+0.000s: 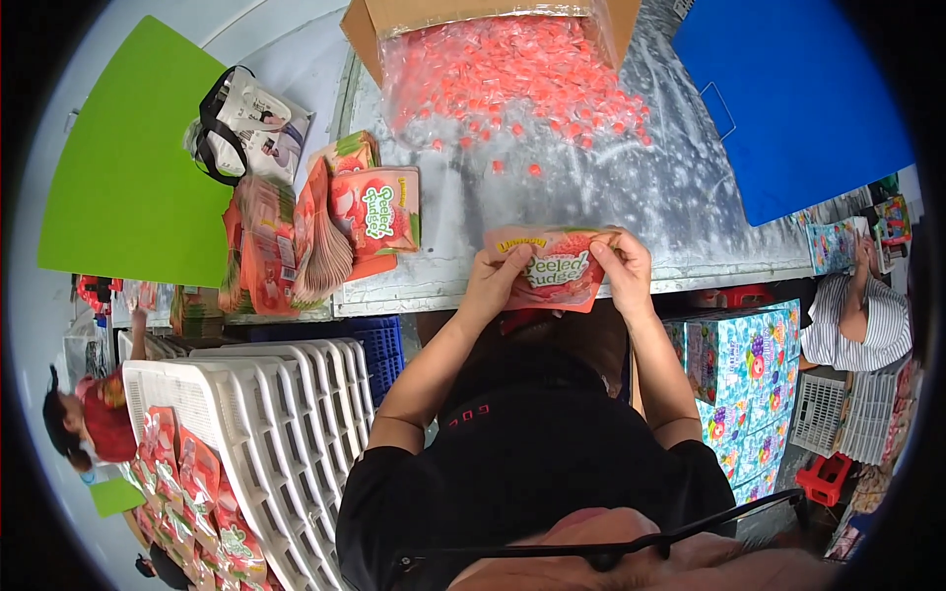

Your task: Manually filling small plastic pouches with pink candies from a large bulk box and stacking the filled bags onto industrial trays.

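Both hands were closed on one flat pink printed plastic pouch (557,271), held upright just above the near edge of the shiny metal worktable (680,197). The left hand (490,279) gripped the pouch's left side, fingers curled over its upper corner, while the right hand (623,266) pinched the upper right corner; whether the pouch's mouth was spread open could not be told from this angle.

To the left on the table lay a fanned stack of matching pink pouches (315,236), with another of the same pouches (376,212) leaning against it, face up. At the far side of the table, well apart from the hands, a brown cardboard box (367,25) lined with clear plastic held a heap of small pink wrapped sweets (503,74), some of which had spilled loose toward the table's middle. A black-and-white handled bag (246,123) rested past the stack, beside a bright green board (128,158). A blue sheet (788,98) covered the far right.

Below left stood a white slatted plastic crate (286,414) with more filled pink pouches (197,492) lined along its rim. Colourful printed cartons (744,364) were stacked on the right, near a person in a striped shirt (867,325).
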The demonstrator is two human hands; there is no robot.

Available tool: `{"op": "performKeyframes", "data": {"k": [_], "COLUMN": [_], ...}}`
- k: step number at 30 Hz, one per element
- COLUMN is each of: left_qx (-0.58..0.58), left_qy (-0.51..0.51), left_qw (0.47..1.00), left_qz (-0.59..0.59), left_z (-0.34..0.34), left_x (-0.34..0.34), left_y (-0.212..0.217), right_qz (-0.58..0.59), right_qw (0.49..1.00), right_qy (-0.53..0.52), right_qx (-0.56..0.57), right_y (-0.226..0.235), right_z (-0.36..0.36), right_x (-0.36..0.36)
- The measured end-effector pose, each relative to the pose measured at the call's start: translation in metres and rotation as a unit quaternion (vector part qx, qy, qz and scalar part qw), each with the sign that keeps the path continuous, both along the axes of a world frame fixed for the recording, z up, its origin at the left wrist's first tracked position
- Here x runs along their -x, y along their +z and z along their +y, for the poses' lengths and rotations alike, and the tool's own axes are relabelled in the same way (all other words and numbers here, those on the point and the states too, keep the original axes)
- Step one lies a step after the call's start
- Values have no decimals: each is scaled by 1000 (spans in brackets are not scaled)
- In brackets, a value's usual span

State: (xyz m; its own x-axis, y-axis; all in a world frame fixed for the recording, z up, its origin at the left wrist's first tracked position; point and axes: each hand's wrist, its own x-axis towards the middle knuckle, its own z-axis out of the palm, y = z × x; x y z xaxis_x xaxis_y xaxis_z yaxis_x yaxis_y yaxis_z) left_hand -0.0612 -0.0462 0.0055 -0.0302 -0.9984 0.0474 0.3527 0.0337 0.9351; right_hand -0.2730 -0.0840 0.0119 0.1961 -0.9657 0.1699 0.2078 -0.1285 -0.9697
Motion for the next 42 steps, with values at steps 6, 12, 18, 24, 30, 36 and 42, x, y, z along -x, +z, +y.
{"op": "performKeyframes", "data": {"k": [6, 12, 18, 24, 30, 36, 42], "left_qx": [-74, -88, -86, -127, -183, 6, -81], "left_qy": [-17, -5, -12, -14, 4, 64, 53], "left_qw": [997, 996, 996, 992, 982, 988, 991], "left_qz": [18, 4, -9, -13, -41, -140, -91], "left_z": [1, 4, 1, 2, 15, 25, 45], "left_x": [-9, -16, -18, -36, -45, -51, -86], "left_y": [-11, -15, -6, -1, 1, 25, 63], "right_qz": [29, 25, -9, -29, 166, 117, -51], "right_qw": [1000, 1000, 997, 995, 979, 988, 973], "right_qy": [5, -3, 30, 48, 106, 91, 216], "right_qx": [-4, 4, -66, -83, -55, 33, -55], "right_y": [-8, -9, -10, -9, 15, -10, -18], "right_z": [-3, -10, -18, -25, -28, -37, -59], "right_x": [-12, -22, -30, -44, -51, -56, -87]}}
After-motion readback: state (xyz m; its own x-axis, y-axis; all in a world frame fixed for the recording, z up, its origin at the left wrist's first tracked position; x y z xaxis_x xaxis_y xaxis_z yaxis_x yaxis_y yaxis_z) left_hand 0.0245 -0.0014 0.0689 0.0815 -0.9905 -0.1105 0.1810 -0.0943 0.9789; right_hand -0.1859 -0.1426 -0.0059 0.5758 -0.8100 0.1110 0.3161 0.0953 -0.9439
